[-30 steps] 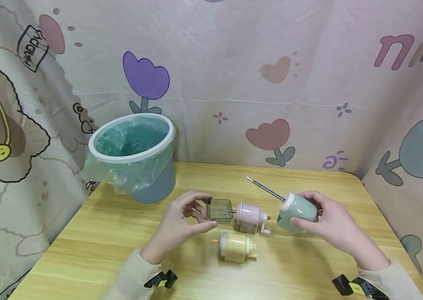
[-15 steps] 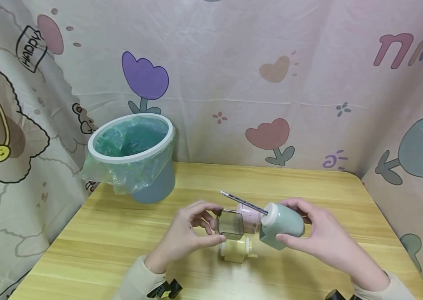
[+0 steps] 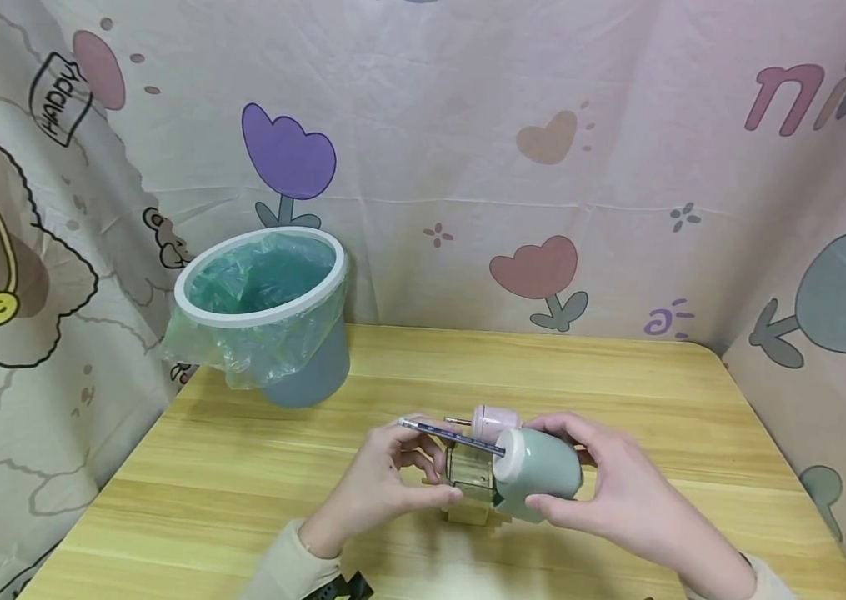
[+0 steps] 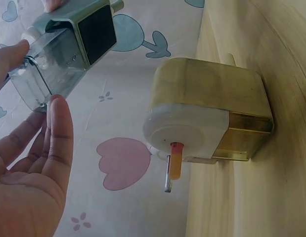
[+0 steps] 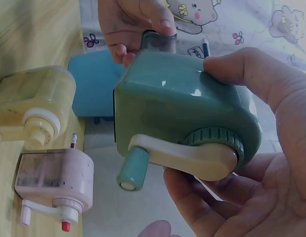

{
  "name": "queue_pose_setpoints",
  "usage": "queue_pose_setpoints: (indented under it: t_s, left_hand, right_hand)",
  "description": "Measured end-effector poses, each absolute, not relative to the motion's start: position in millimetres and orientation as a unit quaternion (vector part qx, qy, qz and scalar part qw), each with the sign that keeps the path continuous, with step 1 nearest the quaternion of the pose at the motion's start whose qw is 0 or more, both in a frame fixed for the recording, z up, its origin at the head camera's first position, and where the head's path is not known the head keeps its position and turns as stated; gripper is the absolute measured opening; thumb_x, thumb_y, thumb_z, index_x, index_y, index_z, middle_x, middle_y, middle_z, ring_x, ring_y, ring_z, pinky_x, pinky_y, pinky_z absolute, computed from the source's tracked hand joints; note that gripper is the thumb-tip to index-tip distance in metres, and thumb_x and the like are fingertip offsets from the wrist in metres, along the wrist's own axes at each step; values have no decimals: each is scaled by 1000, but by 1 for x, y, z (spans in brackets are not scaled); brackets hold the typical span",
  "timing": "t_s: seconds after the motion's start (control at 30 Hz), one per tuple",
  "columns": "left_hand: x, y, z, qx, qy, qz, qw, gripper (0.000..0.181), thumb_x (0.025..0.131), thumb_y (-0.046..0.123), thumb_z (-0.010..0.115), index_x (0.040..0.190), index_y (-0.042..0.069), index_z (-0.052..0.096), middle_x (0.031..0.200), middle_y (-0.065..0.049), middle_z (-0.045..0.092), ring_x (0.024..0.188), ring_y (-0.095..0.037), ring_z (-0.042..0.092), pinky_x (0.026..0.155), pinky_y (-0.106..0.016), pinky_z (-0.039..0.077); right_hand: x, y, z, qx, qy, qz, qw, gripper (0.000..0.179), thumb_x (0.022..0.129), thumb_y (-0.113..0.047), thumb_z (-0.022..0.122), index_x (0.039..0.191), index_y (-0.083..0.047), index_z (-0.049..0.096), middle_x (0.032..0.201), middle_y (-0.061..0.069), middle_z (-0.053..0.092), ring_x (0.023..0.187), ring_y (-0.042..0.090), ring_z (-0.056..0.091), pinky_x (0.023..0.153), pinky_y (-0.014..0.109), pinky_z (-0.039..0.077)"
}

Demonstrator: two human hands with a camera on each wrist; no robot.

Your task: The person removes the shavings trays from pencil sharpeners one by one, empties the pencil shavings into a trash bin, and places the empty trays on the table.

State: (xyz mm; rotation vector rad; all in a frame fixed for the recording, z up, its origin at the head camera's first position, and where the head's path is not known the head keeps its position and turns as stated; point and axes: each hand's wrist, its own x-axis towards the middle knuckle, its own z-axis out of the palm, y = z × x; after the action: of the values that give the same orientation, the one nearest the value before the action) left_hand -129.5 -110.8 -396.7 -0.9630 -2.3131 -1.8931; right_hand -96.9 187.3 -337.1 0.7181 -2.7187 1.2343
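My right hand [image 3: 610, 492] grips a green crank pencil sharpener [image 3: 546, 462] above the table, its crank [image 5: 182, 155] facing the right wrist camera. A pencil [image 3: 453, 435] sticks out of its white front. Between thumb and fingers, my left hand [image 3: 392, 475] pinches the clear shavings drawer [image 4: 54, 64], which sits partly inside the green body in the left wrist view. Below and behind them lie a yellow sharpener [image 4: 207, 89] with an orange-red pencil stub, and a pink sharpener [image 5: 56, 177] with a pencil through it. The green sharpener partly hides both in the head view.
A blue-grey bin [image 3: 310, 358] with a white rim and green plastic liner stands at the table's back left. Patterned cloth [image 3: 423, 167] hangs behind and at both sides of the wooden table [image 3: 618, 375].
The green sharpener and its pencil have moved left and down toward my left hand. The drawer has moved right and down, going from apart to partly inside the green body.
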Motion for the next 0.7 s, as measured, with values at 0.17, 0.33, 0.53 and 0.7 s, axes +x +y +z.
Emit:
queue_pose_setpoints:
  t_s: [0.17, 0.33, 0.53, 0.7]
  left_hand:
    - [-129, -110, -396, -303, -732, -611, -12, 53, 77, 7, 96, 125, 8, 73, 92, -11, 70, 79, -7, 67, 73, -31, 68]
    - [-129, -108, -398, -328, -717, -616, -5, 54, 78, 7, 96, 127, 7, 73, 93, -13, 69, 80, -6, 66, 72, -30, 68]
    - [-129, -106, -398, -337, -711, -617, -7, 53, 78, 8, 96, 126, 7, 74, 97, -13, 69, 82, -4, 66, 72, -30, 68]
    - [-129, -106, -400, -353, -719, -599, 1, 53, 78, 9, 96, 126, 6, 75, 102, -11, 71, 85, -4, 67, 75, -30, 68]
  right_hand:
    - [-97, 185, -339, 238, -883, 404, 33, 54, 82, -36, 95, 128, -34, 67, 114, -18, 72, 95, 1, 67, 87, 24, 63]
    - [-96, 185, -338, 235, -885, 402, 28, 54, 82, -38, 95, 127, -34, 67, 114, -18, 73, 96, 1, 67, 86, 25, 63]
    - [-94, 184, -337, 232, -888, 395, 20, 53, 82, -42, 95, 126, -34, 68, 112, -19, 73, 94, 0, 67, 84, 24, 64]
    - [-93, 180, -338, 240, -884, 401, 20, 54, 81, -41, 95, 127, -34, 68, 113, -18, 73, 94, 0, 67, 86, 25, 64]
